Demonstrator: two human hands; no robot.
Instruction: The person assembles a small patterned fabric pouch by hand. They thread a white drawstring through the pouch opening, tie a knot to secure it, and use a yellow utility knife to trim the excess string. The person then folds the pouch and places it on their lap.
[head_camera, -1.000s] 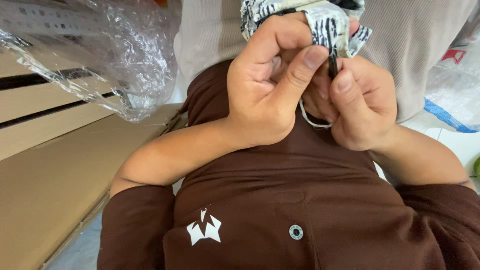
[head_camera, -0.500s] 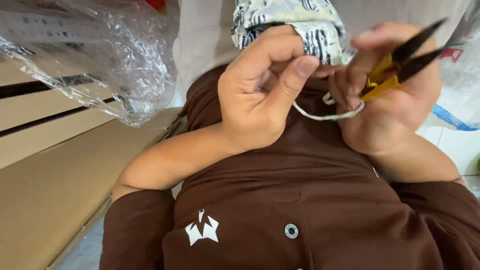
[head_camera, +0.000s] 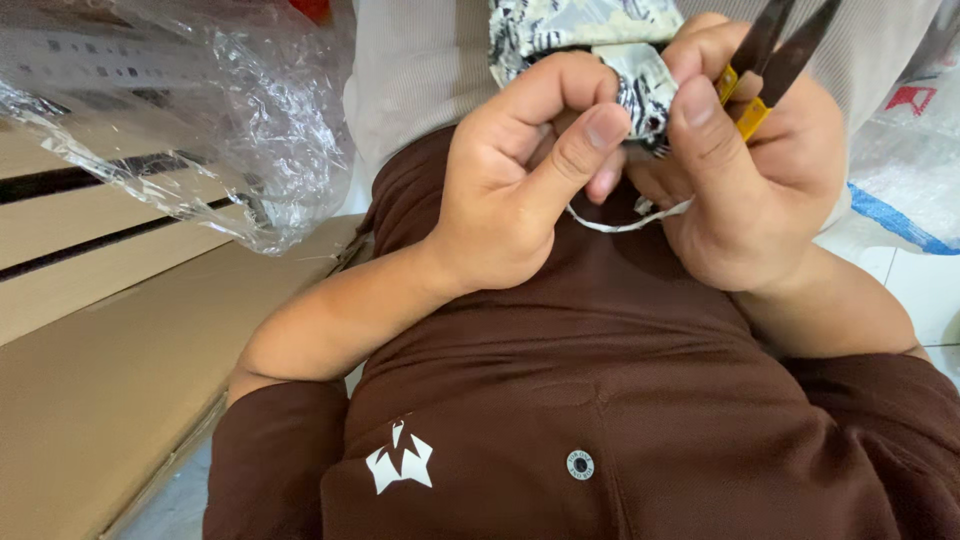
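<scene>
Two hands meet at twelve o'clock in the view, both closed on a folded piece of black-and-white patterned cloth held close above a brown shirt. The left hand is curled shut, its thumb and bent forefinger pinching the cloth's lower fold; its other fingers are tucked behind and cannot be seen. The right hand, at one o'clock, presses its thumb on the same fold while also gripping small yellow-handled snips. The dark blades point up and are cut off by the top edge, so their tips are out of sight; the handle is mostly buried in the palm. A thin white cord sags between the two hands, its ends hidden under the fingers. The cloth's upper part also runs out of frame. At ten o'clock lies crumpled clear plastic wrap over cardboard boxes; what the wrap covers is hard to make out.
</scene>
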